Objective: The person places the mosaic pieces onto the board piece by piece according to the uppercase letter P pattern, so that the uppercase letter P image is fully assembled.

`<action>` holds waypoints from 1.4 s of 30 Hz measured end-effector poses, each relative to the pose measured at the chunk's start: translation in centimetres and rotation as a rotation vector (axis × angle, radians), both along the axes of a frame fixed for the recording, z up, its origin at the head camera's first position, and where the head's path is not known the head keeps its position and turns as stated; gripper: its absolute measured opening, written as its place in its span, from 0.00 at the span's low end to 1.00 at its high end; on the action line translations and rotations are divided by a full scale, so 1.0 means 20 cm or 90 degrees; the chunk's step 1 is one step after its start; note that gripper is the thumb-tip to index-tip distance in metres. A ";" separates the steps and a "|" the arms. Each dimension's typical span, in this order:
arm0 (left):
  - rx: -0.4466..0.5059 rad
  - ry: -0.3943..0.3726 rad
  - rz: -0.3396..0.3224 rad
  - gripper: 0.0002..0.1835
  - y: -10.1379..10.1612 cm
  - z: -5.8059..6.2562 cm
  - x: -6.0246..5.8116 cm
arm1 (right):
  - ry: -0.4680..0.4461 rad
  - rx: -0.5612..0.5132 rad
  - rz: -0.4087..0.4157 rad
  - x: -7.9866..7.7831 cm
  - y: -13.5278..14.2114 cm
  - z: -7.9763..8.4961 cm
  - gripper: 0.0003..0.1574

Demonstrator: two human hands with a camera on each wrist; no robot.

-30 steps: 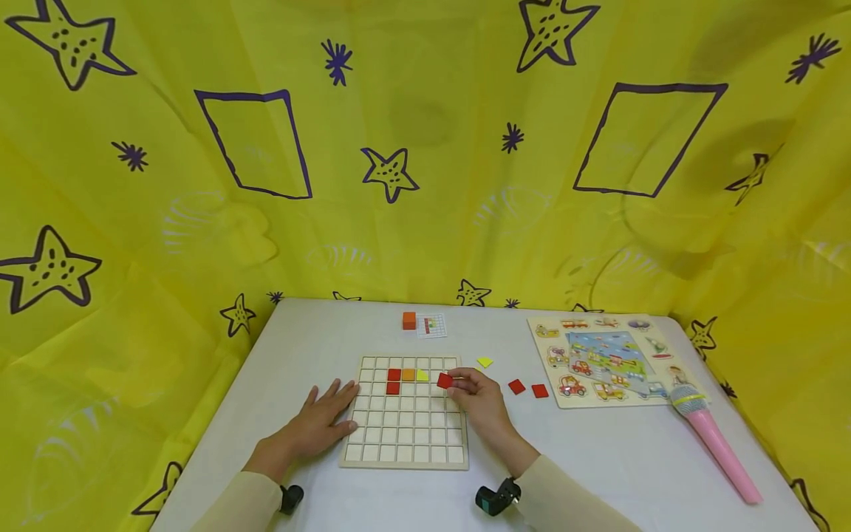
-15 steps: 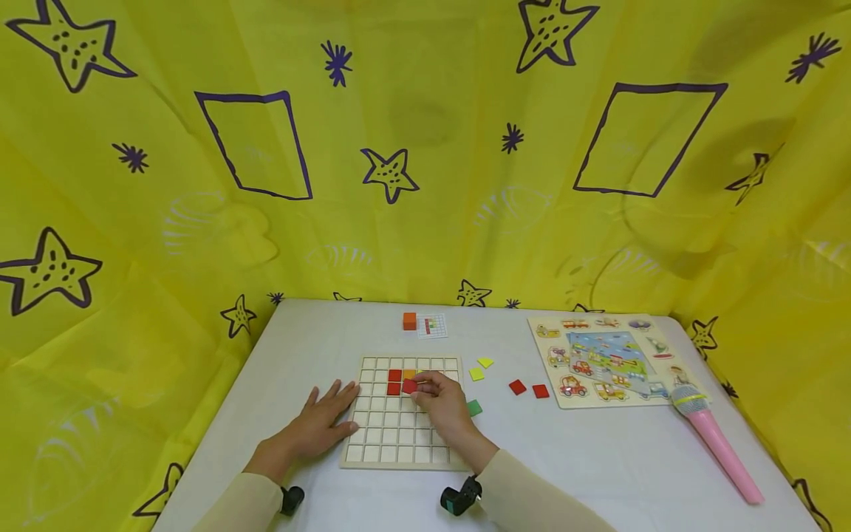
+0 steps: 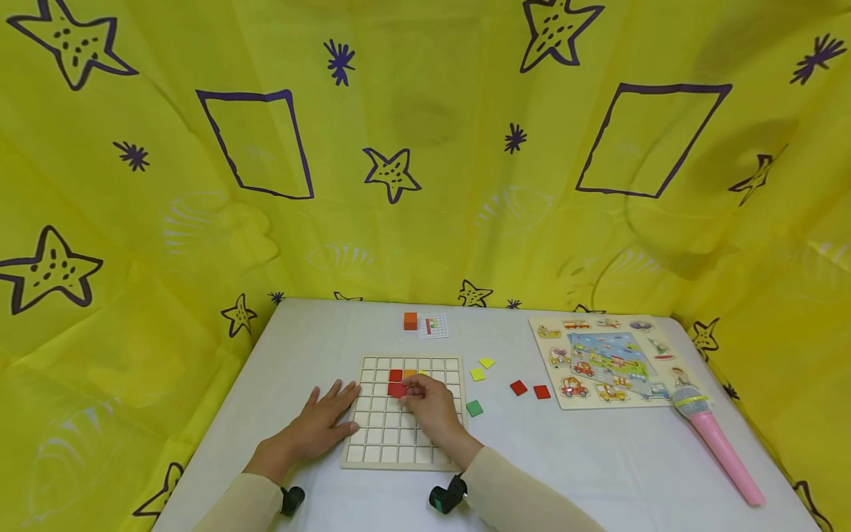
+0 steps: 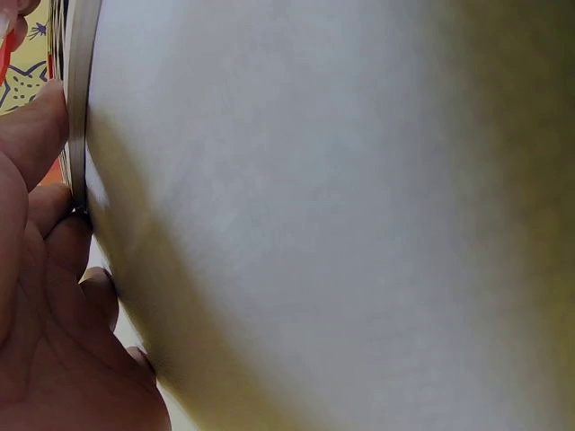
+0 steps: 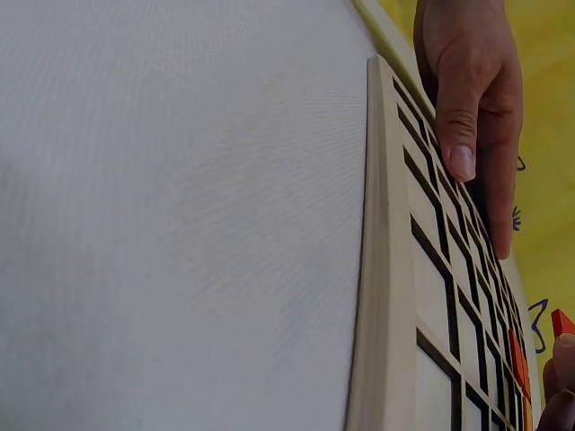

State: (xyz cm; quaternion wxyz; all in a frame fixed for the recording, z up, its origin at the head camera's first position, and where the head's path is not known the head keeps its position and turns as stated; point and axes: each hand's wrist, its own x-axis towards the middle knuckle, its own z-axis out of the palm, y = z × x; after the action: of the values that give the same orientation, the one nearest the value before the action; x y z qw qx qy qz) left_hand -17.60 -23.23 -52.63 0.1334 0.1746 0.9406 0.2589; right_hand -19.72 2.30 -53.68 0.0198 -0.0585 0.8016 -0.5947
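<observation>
"On the white table [image 3: 332,332], what is the right hand [image 3: 432,408] doing?"

"It pinches one small red tile [image 3: 397,390] between the thumb and the fingers. This tile is above the grid board [image 3: 377,419], in its upper part, a little to the left of the middle. From the right wrist camera, it appears raised from the surface."

"And the left hand [image 3: 318,425], does it hold something?"

"No, it is wide, with the fingers spread. It lies flat on the table, and its fingertips touch the left edge of the board."

"Which pieces are already in the cells?"

"Just behind the held tile sits another red tile [image 3: 396,375]. Beside it is an orange tile [image 3: 409,373]; the right hand covers some of this area, so I cannot tell everything."

"What lies around?"

"To the right of the board are two yellow pieces [image 3: 478,374], a green tile [image 3: 474,408] and two loose red tiles [image 3: 518,388]. Farther right is a picture puzzle [image 3: 565,403], with a pink microphone [image 3: 728,459] next to it. Behind the board, an orange cube [image 3: 410,321] stands beside a small card [image 3: 433,326]."
</observation>
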 end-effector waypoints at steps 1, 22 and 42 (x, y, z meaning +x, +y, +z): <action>-0.002 0.000 0.000 0.39 0.00 0.00 0.00 | 0.004 0.012 0.000 0.00 0.00 0.00 0.13; 0.000 0.000 0.002 0.40 -0.01 -0.01 0.00 | 0.078 0.181 0.042 0.02 -0.05 -0.02 0.12; -0.002 -0.008 0.007 0.40 0.00 -0.01 0.00 | 0.045 0.204 0.045 0.03 -0.04 0.00 0.13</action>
State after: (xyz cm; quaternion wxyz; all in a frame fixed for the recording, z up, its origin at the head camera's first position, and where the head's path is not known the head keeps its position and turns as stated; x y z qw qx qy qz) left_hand -17.70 -23.27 -52.81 0.1383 0.1674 0.9410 0.2594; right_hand -19.08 1.45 -53.63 0.0217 -0.1036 0.8837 -0.4559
